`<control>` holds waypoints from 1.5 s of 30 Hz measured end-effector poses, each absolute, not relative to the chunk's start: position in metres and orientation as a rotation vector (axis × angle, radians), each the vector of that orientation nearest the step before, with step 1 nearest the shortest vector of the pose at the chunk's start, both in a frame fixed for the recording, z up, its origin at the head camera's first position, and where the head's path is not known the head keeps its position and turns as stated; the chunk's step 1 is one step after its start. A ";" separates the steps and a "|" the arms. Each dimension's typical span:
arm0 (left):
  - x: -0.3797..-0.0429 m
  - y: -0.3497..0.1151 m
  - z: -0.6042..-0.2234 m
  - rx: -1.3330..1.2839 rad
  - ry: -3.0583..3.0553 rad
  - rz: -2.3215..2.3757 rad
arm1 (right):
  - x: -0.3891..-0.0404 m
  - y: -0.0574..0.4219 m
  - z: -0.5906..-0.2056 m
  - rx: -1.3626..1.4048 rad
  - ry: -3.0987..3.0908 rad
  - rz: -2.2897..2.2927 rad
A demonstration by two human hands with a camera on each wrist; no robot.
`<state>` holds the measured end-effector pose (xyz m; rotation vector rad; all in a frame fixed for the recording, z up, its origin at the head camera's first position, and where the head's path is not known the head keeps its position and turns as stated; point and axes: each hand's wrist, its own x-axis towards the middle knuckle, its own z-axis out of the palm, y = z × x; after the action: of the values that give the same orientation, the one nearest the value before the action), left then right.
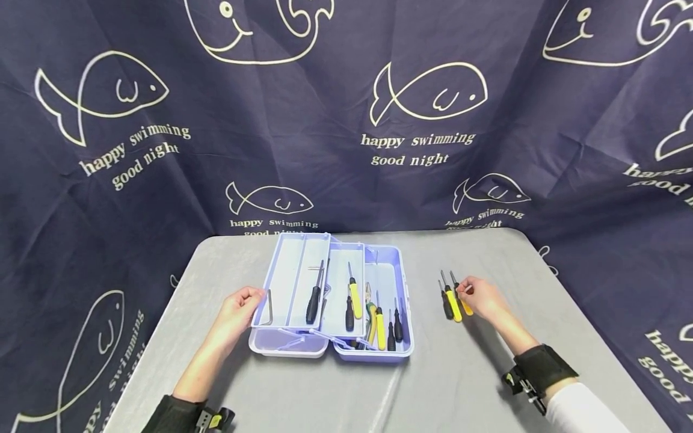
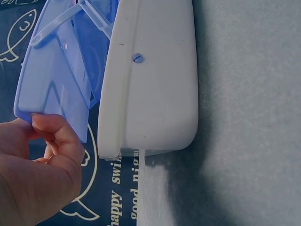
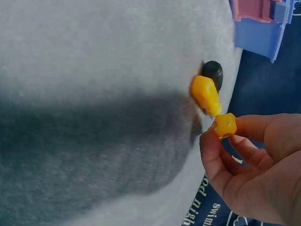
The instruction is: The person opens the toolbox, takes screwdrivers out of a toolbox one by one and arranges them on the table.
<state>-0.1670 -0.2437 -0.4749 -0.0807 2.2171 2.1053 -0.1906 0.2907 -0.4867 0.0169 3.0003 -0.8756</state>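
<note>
My left hand [image 1: 238, 310] pinches the outer left edge of the toolbox's upper tray [image 1: 284, 282]; in the left wrist view, thumb and finger meet at that blue tray's corner. The lavender toolbox [image 1: 407, 313] stands with its trays spread. On the right, my right hand [image 1: 484, 297] pinches a yellow-and-black screwdriver [image 3: 225, 125] by its handle. Just left of it lie a yellow-handled screwdriver [image 1: 453, 305] and a black-handled screwdriver [image 1: 446, 304] on the table. Whether the pinched screwdriver still touches the table, I cannot tell.
A hex key [image 1: 270, 308] lies in the upper tray near a black screwdriver [image 1: 313, 304]. The middle tray holds a yellow screwdriver [image 1: 355, 299] and a black one. Pliers [image 1: 371, 313] and several screwdrivers lie in the toolbox's bottom. Behind the grey table [image 1: 433, 385] hangs a fish-print curtain [image 1: 346, 120].
</note>
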 end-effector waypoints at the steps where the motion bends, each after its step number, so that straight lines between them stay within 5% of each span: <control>1: -0.167 -0.243 -0.475 -0.077 2.215 2.105 | -0.191 0.291 -0.488 0.022 2.995 -0.881; 45: -0.169 -0.242 -0.474 -0.093 2.202 2.106 | -0.190 0.286 -0.490 0.176 2.852 -0.858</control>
<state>-0.1686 -0.2423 -0.4744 -0.0930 2.2019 2.1058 -0.1904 0.2863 -0.4899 0.1761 2.8518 -0.8579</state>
